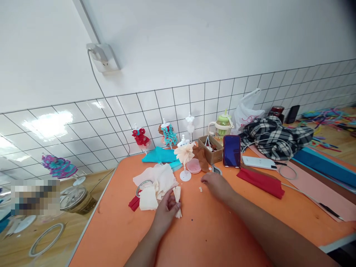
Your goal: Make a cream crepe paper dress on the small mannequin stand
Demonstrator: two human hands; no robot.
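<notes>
My left hand is closed on a pleated bundle of cream crepe paper, its folds standing lengthwise above the orange table. My right hand rests over the table to the right, fingers curled together; what they hold, if anything, is hidden. Just behind it lies a grey looped object, partly covered by the hand. Between the hands and farther back stands a small white dress form wearing a ruffled cream paper piece. Cream paper sheets and a roll of tape lie left of my left hand.
Along the wall stand mini dress forms in red and turquoise, a cardboard box, a phone and a green-lidded cup. Red paper, a white power bank and cables lie right. A pink bowl sits mid-table.
</notes>
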